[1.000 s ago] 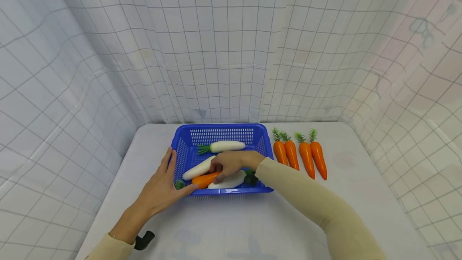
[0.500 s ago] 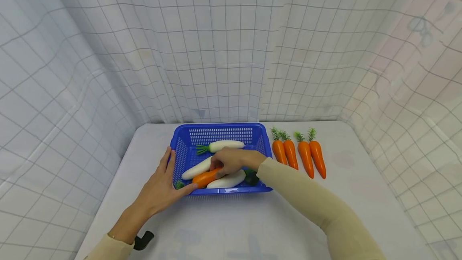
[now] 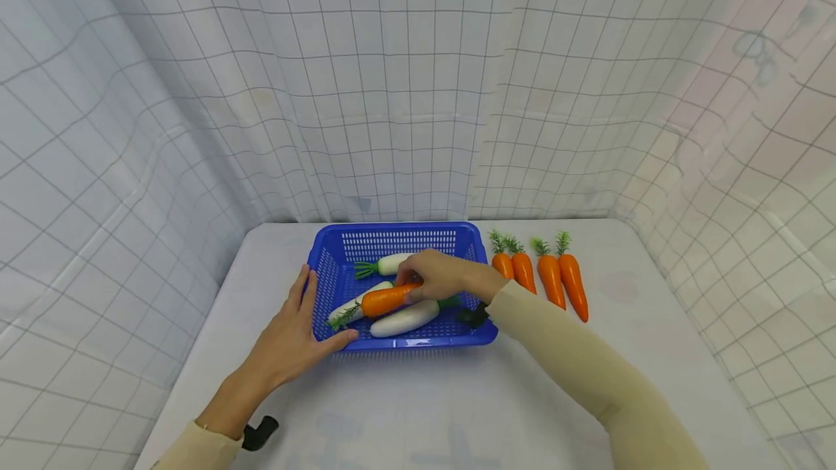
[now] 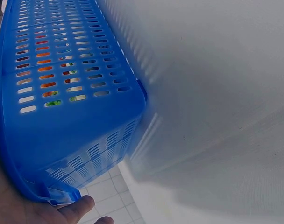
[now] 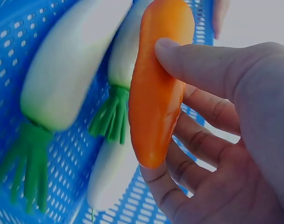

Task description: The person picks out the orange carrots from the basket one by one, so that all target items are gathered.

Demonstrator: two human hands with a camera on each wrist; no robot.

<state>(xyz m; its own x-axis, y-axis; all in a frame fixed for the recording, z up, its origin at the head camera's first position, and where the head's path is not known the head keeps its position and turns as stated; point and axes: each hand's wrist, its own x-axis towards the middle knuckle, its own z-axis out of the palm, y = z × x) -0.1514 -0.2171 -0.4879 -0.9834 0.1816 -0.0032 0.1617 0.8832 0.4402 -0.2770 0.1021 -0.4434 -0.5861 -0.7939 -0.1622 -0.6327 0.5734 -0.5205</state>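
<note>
My right hand (image 3: 439,274) pinches an orange carrot (image 3: 384,301) between thumb and fingers, over the blue basket (image 3: 411,343). Its feathery green top points to the left. The right wrist view shows the thumb (image 5: 198,63) across the carrot's near side, with the fingers behind it. Below and around the carrot lie white radishes with green leaves: one at the back (image 3: 392,265), one at the left (image 3: 342,312) and one at the front (image 3: 405,319). My left hand (image 3: 287,343) rests on the basket's front left corner, fingers along the left rim, thumb on the front rim.
Several more carrots (image 3: 551,281) lie on the white table (image 3: 418,397) right of the basket, green tops toward the back. White grid-patterned curtains (image 3: 392,93) enclose the back and sides. A small black object (image 3: 261,434) shows by my left wrist.
My right hand has gripped the carrot from the front of the basket and raised it, up and slightly right, uncovering the front radish. The left hand has kept its place.
</note>
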